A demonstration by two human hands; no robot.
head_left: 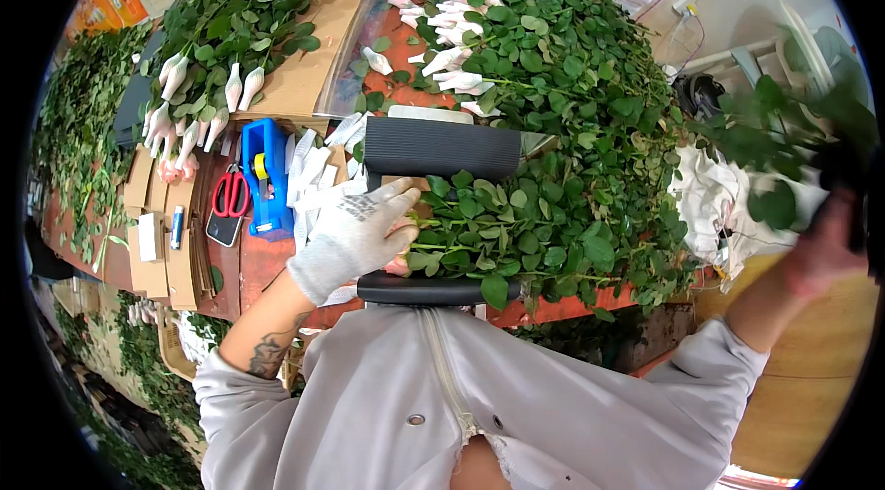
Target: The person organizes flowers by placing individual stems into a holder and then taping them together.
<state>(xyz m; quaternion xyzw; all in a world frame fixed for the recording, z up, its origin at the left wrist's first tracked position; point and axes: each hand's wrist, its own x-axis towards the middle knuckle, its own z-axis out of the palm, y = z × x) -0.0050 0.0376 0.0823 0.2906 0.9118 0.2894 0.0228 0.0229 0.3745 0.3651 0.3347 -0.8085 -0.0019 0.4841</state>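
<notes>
My left hand, in a pale glove, curves its fingers over the head end of a rose bunch with a piece of cardboard, its leafy stems lying rightward between a dark ribbed pad and a black padded bar. At the far right my bare right hand closes on a dark object that I cannot make out, blurred among raised rose leaves. Left of my left hand are white strips, a blue tape dispenser and red-handled scissors.
Piled roses in white sleeves fill the back right; more lie on cardboard sheets at back left. Cardboard pieces and a glue stick are at left on the red table. White cloth lies at right.
</notes>
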